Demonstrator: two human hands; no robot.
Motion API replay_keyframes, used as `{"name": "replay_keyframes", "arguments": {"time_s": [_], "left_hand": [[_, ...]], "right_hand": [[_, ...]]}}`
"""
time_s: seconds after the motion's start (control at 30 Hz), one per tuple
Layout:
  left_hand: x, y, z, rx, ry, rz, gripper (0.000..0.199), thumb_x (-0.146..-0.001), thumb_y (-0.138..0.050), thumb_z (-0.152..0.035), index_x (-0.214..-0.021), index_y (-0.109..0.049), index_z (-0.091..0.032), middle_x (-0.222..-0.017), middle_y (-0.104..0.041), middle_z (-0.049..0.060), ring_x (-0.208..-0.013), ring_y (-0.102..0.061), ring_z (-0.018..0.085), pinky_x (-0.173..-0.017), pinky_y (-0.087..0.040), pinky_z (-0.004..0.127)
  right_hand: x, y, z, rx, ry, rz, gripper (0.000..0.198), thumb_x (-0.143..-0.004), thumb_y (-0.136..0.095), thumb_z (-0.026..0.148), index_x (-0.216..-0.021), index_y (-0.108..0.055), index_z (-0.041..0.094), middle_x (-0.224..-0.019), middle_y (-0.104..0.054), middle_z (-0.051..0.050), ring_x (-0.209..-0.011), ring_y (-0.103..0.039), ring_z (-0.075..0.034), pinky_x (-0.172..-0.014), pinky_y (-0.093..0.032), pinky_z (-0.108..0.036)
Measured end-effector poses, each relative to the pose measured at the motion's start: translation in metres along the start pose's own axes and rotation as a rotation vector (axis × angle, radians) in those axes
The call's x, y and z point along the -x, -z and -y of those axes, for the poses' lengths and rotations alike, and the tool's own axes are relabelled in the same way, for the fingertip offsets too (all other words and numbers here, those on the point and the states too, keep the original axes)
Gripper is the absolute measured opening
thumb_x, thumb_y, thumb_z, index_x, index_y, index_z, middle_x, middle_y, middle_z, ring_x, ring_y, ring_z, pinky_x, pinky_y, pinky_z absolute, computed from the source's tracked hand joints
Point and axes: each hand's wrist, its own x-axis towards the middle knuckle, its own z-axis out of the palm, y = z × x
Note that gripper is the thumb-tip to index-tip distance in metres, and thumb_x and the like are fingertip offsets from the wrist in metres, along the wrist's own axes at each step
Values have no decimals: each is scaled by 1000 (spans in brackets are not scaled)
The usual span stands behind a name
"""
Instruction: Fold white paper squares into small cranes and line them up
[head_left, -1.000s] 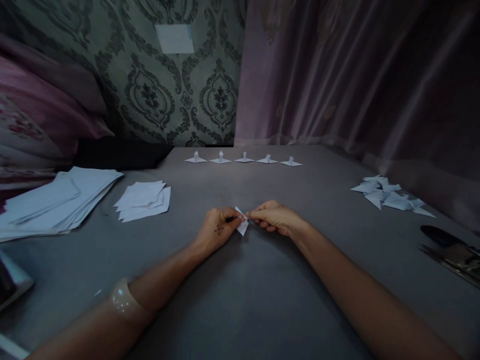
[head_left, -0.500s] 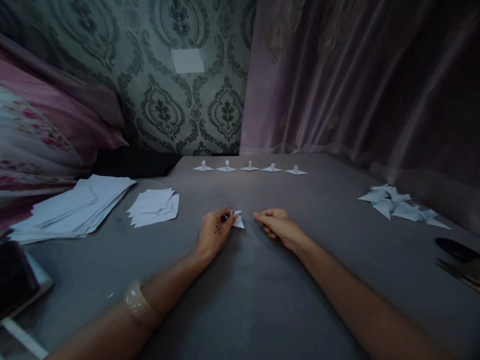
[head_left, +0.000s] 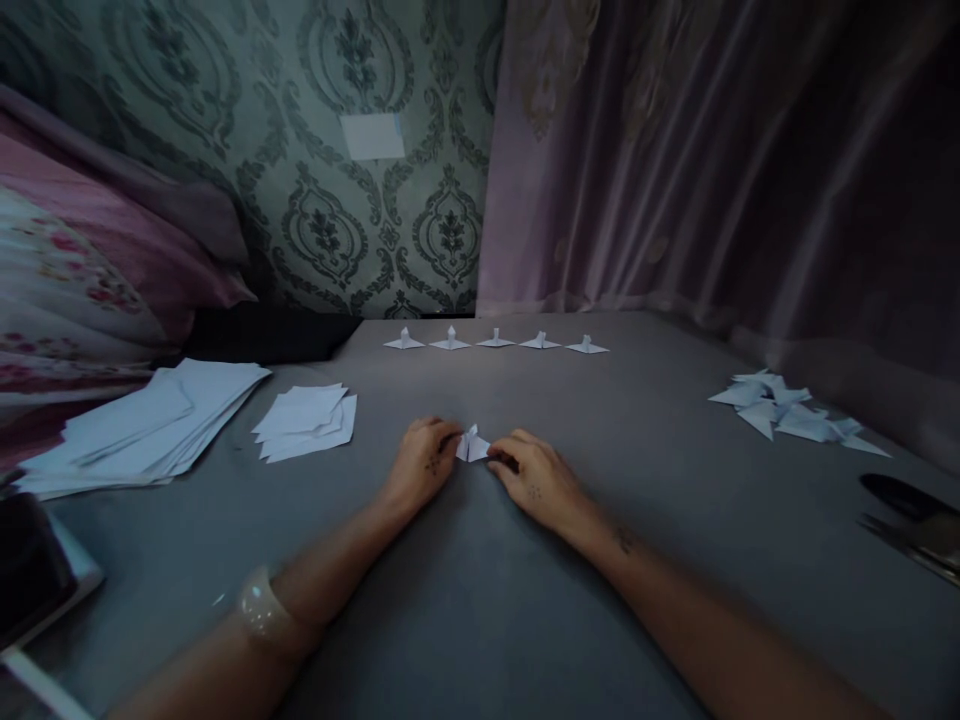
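Pinching a folded paper [head_left: 472, 447] from opposite sides, left hand [head_left: 424, 462] and right hand [head_left: 536, 478] angle inward; forearms [head_left: 341, 570] converge.

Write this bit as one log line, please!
left hand: holds folded paper by left side; right hand: holds its right side; ahead: row of five folded papers; rightward: paper heap; leftward: stacked sheets

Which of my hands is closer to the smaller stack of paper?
Left. Your left hand is to the right of the smaller stack; your right hand is farther right, past the folded paper.
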Motion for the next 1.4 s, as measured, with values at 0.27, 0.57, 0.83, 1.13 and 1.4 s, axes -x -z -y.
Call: {"name": "replay_keyframes", "arguments": {"time_s": [0.27,0.57,0.83,1.13,1.4], "left_hand": [[13,3,-26,87,288,88,19,-81,-54,-33,-90,-62,-18,-61,-63,1,-56,-57,15,-52,-34,24],[9,-7,-16,46,165,-158,44,-72,-68,-31,-110,-51,-16,-97,-61,8,-91,-55,24,-78,-43,36],[4,0,-25,191,86,-44,9,-79,-64,-26,-87,-65,-23,-92,-67,1,-96,-53,22,-89,-36,39],[2,-6,-20,434,98,-70,24,-75,-67,-21,-98,-64,-21,-94,-67,3,-92,-59,19,-85,-43,33],[-1,-10,-20,491,170,16,9,-75,-64,-24,-80,-68,-17,-77,-67,1,-78,-61,16,-72,-45,25]], "right_hand": [[-4,3,-7,45,-55,-81,25,-84,-48,12,-99,-66,22,-95,-64,-4,-78,-58,-14,-71,-41,-25],[-13,-11,-4,-35,-29,-89,17,-81,-60,23,-96,-66,20,-92,-60,-4,-73,-55,-13,-69,-42,-25],[-15,-8,-4,4,-17,-8,15,-85,-55,25,-88,-69,21,-85,-59,-2,-74,-55,-13,-67,-39,-24],[-14,-12,-9,-18,-7,-32,14,-85,-55,24,-82,-68,19,-81,-59,-2,-70,-53,-12,-63,-37,-23],[-14,-10,-5,-109,-64,-78,9,-79,-57,21,-84,-64,19,-78,-62,-1,-66,-54,-12,-62,-38,-23]]}}
